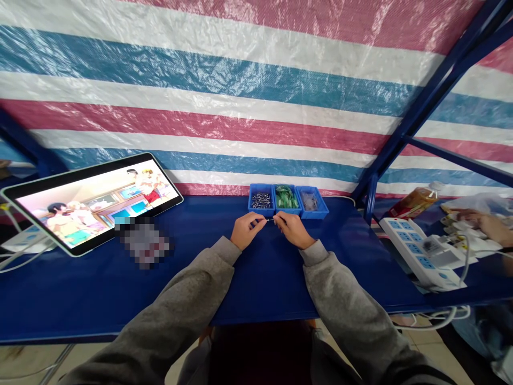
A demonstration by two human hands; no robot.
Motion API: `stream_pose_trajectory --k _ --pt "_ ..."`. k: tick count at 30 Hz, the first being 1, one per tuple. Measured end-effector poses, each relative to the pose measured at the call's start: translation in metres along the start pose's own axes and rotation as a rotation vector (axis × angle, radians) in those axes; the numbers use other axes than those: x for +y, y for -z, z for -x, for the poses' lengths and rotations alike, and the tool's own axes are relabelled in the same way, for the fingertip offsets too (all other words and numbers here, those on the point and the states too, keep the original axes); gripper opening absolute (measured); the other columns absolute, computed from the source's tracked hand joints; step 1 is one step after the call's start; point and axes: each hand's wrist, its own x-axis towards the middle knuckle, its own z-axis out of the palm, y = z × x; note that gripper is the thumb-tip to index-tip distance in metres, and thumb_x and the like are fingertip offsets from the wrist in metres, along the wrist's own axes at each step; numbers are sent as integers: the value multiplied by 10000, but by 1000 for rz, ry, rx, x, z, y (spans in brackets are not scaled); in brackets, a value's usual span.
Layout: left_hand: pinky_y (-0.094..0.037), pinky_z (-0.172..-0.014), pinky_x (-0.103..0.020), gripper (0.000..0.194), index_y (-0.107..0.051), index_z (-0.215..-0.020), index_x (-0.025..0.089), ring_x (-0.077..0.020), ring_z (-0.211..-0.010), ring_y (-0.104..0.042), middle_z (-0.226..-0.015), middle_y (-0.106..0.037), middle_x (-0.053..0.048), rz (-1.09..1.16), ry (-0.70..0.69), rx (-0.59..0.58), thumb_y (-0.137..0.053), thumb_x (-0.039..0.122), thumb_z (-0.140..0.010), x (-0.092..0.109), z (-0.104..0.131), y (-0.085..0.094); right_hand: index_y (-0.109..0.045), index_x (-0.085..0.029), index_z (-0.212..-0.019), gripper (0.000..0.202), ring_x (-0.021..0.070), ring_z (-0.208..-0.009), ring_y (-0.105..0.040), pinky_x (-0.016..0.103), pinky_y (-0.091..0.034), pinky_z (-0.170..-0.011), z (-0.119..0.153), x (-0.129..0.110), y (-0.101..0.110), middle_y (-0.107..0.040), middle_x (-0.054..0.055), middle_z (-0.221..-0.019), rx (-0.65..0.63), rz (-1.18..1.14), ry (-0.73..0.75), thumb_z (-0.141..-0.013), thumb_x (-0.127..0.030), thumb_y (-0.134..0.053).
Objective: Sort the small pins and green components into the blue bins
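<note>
Over the blue table, my left hand [247, 229] and my right hand [293, 229] meet almost fingertip to fingertip. Each pinches one end of a small thin metallic piece [270, 220] that spans the gap between them. Just behind them stand three small blue bins side by side. Dark and silvery screw-like parts [262, 201] fill the left bin, green pieces [287, 198] the middle one, and clear small items [310, 201] the right one [315, 215].
A tablet [96, 200] leans at the left, beside a pixelated item [146, 243]. At the right lie a white power strip [417, 251], a bottle [414, 200] and another person's hand [491, 227]. Blue frame bars and a striped sheet [240, 123] stand behind the table [264, 289].
</note>
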Motion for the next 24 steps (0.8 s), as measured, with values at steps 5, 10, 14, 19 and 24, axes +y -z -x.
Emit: stream_pose_trajectory --k 5,10,14,19,24 --pt "-465 -496 -189 281 -665 -797 157 -98 -546 -579 -747 -651 -33 29 16 5 -567 408 -876 0 0 0 -534 -205 -744 337 136 -562 -530 248 -404 -594 -1 -3 1 -539 -12 -600 13 -17 9 -976 -399 -386" --pt "-456 -477 -180 324 -654 -781 154 -93 -526 -566 -704 -626 -23 51 66 7 -521 427 -895 0 0 1 -593 -205 -866 228 160 -628 -574 259 -434 -602 -1 -4 1 -605 12 -687 78 -58 34 -924 -406 -503" --pt "-454 -475 -184 339 -652 -747 151 -97 -520 -566 -683 -628 -25 68 89 8 -516 425 -894 1 -1 2 -609 -198 -842 236 165 -647 -584 262 -438 -601 0 -4 0 -618 27 -710 93 -46 60 -933 -380 -490" --pt "-459 -462 -194 282 -692 -800 157 -103 -515 -575 -698 -663 -27 142 158 48 -603 421 -839 2 -1 2 -629 -190 -820 283 172 -665 -598 267 -435 -605 -1 -4 2 -635 41 -718 102 -5 66 -947 -385 -468" --pt "-457 -432 -207 270 -730 -814 157 -106 -515 -569 -740 -685 -47 267 210 120 -666 418 -791 5 -1 -2 -649 -192 -824 312 177 -666 -608 269 -437 -607 0 -4 -1 -646 44 -711 87 -18 88 -949 -409 -463"
